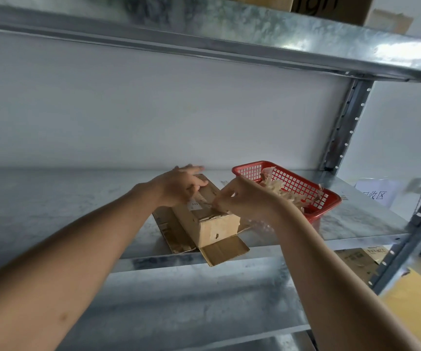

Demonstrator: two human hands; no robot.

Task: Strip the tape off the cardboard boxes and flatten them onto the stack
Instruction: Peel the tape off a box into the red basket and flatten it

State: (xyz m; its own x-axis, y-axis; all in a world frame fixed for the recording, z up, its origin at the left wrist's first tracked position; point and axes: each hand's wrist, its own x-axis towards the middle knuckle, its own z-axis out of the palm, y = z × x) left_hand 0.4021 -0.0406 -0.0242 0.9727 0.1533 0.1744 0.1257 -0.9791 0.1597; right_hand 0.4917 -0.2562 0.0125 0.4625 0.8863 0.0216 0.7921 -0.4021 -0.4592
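Small brown cardboard box [213, 219], scuffed and still closed, sits on flattened cardboard [219, 250] left of a red mesh basket [305, 188] of peeled tape, left hand [179, 184] pressing flat on it, right hand [244, 196] pinching its tape.

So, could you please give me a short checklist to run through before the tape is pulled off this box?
1. Left hand steadies the box: ok.
2. Right hand fingers pinch a tape end: cannot tell, blurred.
3. Box sits on flattened cardboard: ok.
4. Red basket beside the right hand for scraps: ok.
5. Flattened cardboard fully on the shelf: not ok, it overhangs the front edge.
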